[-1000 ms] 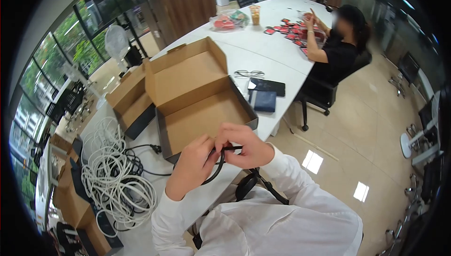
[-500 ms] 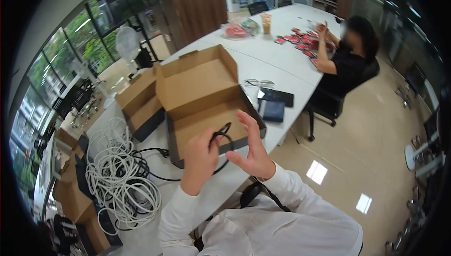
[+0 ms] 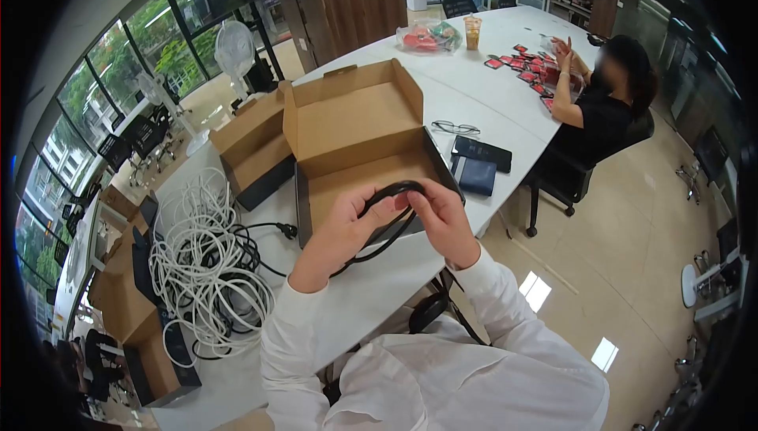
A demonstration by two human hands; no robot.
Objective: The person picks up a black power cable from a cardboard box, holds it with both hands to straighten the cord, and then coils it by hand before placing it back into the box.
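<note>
Item: black cable (image 3: 392, 189), bent into a loop and held up over the front edge of an open cardboard box (image 3: 355, 119), near the table's (image 3: 379, 293) near edge.

Left hand (image 3: 346, 224): closed on the left side of the loop, with the fingers curled round the cable.
Right hand (image 3: 442, 222): closed on the right side of the loop, with the fingertips meeting the left hand's at the top of the bend. The rest of the cable hangs below and between both hands, down toward the table.

Nearby, on the same table:
- The open cardboard box, lid standing up, just behind the hands.
- A second cardboard box (image 3: 249, 143), to its left and touching it.
- A heap of white cables (image 3: 205, 269), left of the hands, with a black plug lead (image 3: 276, 229) running out of it toward the box.
- Glasses (image 3: 455, 127), a black phone (image 3: 482, 153) and a blue wallet (image 3: 478, 176), right of the box.
- Red packets (image 3: 525, 67), a cup (image 3: 473, 32) and a plastic bag (image 3: 426, 36), at the far end.

A co-worker (image 3: 604, 111) in black sits at the far right of the table with both hands raised over the red packets. A white fan (image 3: 237, 40) stands by the windows.
</note>
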